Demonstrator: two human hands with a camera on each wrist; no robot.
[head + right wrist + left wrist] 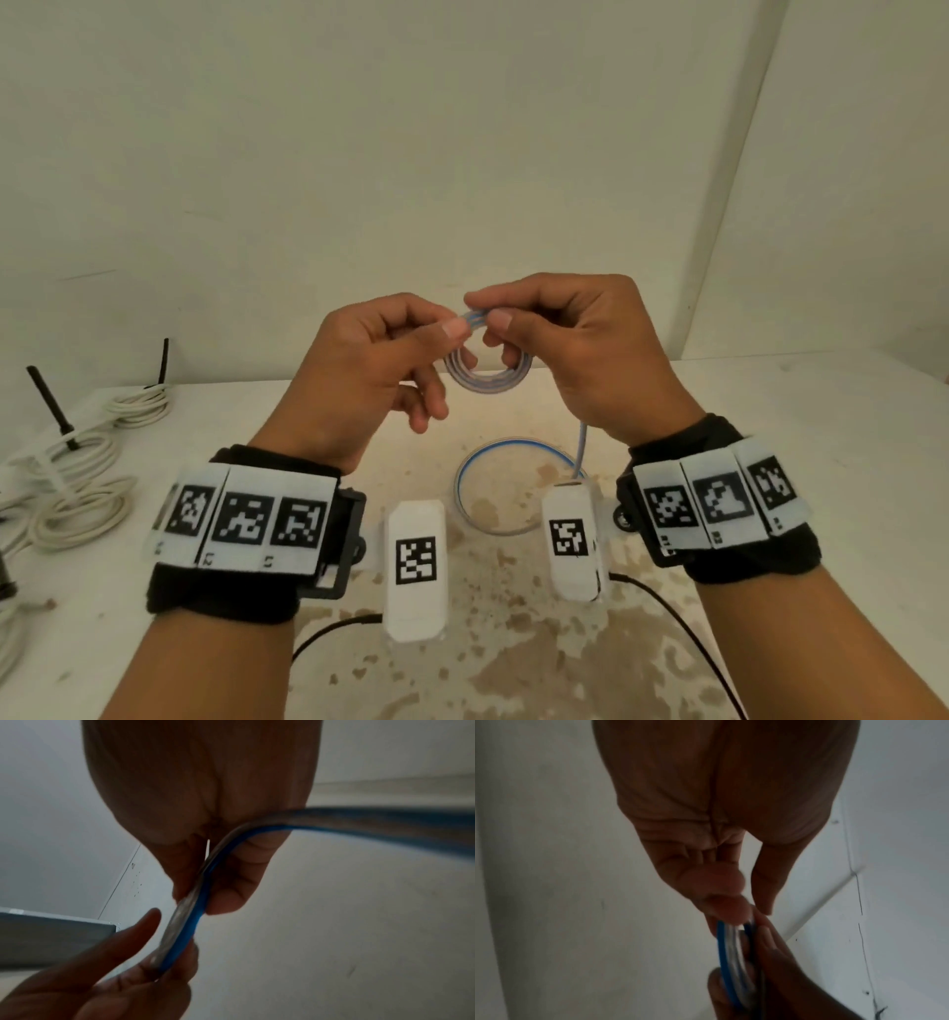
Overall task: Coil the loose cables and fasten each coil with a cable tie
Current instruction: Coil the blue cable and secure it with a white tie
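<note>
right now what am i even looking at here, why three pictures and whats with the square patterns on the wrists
There is no machine here: a person is working with two bare hands. The big picture comes from a camera worn on the head, looking down. The other two come from cameras strapped to each wrist, looking along the palm at the fingers. The black bands with printed square patterns are part of that wrist gear.

The left hand and the right hand both pinch the top of a small coil of flat blue and clear cable, held up above a stained white table. The rest of that cable hangs down and lies in a loose loop on the table. At the far left lie white cable coils with black plugs.
</note>
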